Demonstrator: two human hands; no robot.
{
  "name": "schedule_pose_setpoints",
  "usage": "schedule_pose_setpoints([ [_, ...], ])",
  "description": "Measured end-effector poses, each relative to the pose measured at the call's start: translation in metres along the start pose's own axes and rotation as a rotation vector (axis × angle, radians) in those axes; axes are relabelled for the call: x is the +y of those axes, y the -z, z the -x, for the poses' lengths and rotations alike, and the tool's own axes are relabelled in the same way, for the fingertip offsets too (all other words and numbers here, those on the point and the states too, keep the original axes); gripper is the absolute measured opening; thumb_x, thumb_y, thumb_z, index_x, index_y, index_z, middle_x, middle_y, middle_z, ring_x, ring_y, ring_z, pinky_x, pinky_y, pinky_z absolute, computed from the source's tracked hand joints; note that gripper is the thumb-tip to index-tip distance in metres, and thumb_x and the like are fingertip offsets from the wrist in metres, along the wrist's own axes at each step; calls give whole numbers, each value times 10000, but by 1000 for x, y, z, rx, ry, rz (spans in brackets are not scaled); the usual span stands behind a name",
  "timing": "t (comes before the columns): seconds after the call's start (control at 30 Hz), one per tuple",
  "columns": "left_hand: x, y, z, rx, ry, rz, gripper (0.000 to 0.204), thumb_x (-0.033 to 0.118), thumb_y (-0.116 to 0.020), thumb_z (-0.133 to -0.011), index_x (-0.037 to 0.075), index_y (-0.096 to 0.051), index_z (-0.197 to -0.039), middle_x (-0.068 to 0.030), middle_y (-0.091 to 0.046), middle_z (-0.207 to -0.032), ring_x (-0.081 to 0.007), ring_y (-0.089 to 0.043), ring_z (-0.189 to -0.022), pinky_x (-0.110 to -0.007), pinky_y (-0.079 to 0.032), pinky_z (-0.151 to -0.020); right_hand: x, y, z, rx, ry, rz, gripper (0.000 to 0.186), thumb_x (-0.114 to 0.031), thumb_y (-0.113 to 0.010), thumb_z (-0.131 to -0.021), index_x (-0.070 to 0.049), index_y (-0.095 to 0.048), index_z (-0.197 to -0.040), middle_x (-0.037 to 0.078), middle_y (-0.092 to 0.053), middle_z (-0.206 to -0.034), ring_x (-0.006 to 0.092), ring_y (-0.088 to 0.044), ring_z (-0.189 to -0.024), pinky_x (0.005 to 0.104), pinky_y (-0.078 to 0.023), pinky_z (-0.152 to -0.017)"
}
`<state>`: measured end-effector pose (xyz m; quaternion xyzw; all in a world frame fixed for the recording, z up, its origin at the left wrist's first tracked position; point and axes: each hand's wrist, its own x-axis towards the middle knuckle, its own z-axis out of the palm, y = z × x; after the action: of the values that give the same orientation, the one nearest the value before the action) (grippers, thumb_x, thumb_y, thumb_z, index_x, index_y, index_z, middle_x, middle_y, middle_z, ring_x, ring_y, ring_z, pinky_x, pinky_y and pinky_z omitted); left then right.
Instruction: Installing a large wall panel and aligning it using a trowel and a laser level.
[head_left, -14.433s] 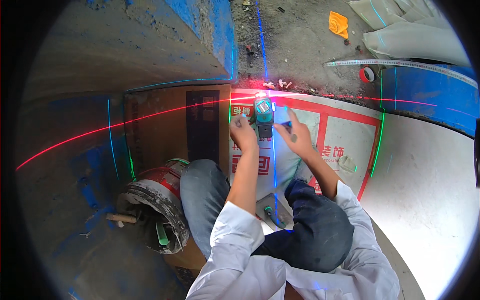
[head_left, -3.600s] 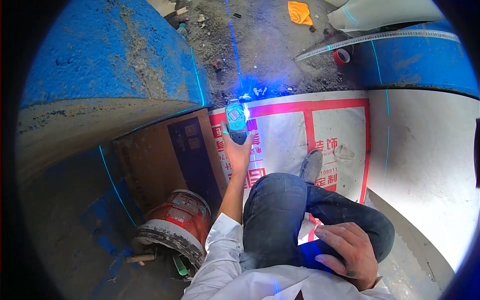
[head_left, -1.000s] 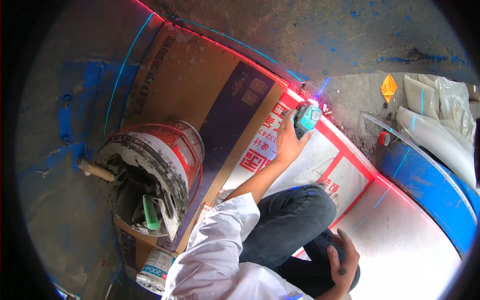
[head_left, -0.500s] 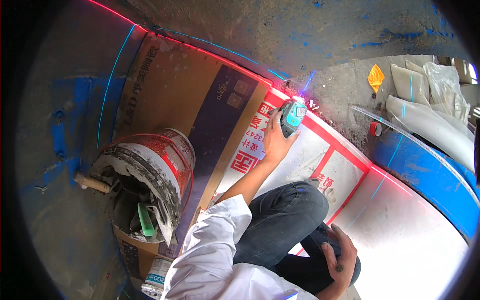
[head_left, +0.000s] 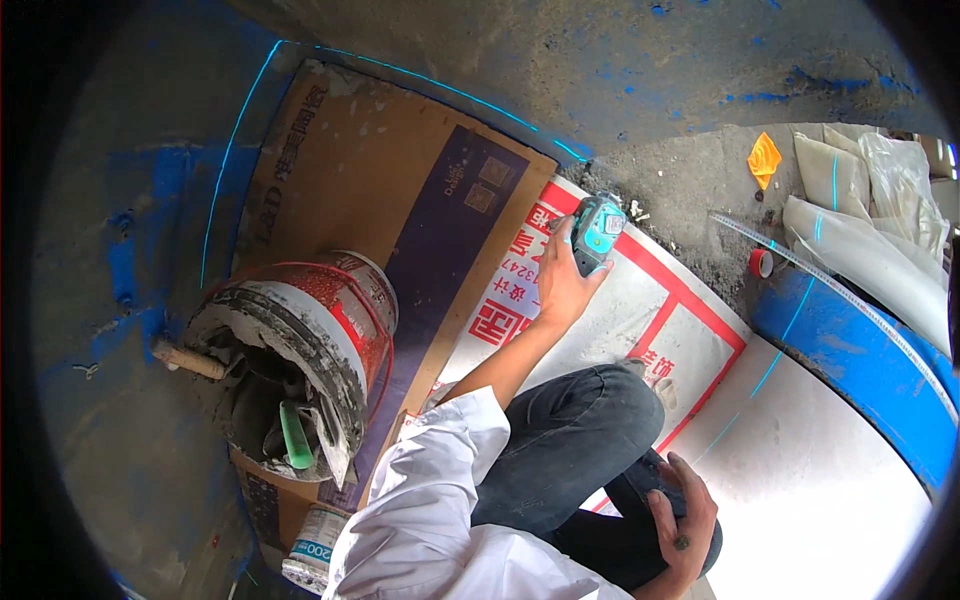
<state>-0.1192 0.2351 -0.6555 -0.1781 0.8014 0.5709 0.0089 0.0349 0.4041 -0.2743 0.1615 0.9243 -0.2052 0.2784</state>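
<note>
My left hand (head_left: 569,282), reaching out from a white sleeve, grips a teal and dark grey laser level (head_left: 602,232) with the fingers and thumb closed round its sides. The device is at the edge of a white sheet with red print (head_left: 560,330), near the base of the far wall. A thin cyan light line (head_left: 455,98) runs along the wall's foot and up the left wall. My right hand (head_left: 685,525) rests on my dark-trousered leg, fingers loosely bent and apart from the thumb, holding nothing visible. A dark smudge shows on this hand.
A mortar-caked red and white bucket (head_left: 352,300) with a green-handled tool (head_left: 295,436) and a wooden handle stands left on flattened cardboard (head_left: 370,130). A small can (head_left: 315,548) is nearby. Right lie a tape roll (head_left: 761,263), a long ruled strip (head_left: 850,292), an orange cloth (head_left: 764,160) and white sacks (head_left: 850,230).
The red light lines along the wall's foot and over the white sheet have gone out, while the cyan lines stay. My view has shifted slightly; both hands keep their places.
</note>
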Motion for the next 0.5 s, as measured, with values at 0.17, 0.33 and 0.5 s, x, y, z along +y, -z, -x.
schedule_pose_setpoints([
  [0.17,0,2,-8,5,-53,-17,1068,349,-994,-848,-7,-402,-1663,-290,-503,-1671,-469,-485,-1570,-548,-415,-1299,4,-1,0,-1,-15,-6,558,-312,-848,-974,-46,-750,-1454,204,-831,-1242,373,-791,-1175,482,-580,-1089],
  [0.33,-2,4,-17,-40,-22,-100,1066,402,-982,-861,9,-421,-1677,-267,-484,-1702,-449,-462,-1595,-540,-407,-1309,2,-2,-1,-19,-9,-2,576,-307,-849,-972,-49,-737,-1475,215,-827,-1257,381,-790,-1192,472,-578,-1097],
  [0.5,1,3,-22,10,-29,-6,1034,397,-975,-866,34,-448,-1679,-258,-471,-1721,-443,-457,-1602,-542,-397,-1320,-2,1,-2,-25,-16,-6,556,-279,-837,-980,-46,-735,-1474,215,-822,-1268,381,-785,-1206,473,-573,-1105],
])
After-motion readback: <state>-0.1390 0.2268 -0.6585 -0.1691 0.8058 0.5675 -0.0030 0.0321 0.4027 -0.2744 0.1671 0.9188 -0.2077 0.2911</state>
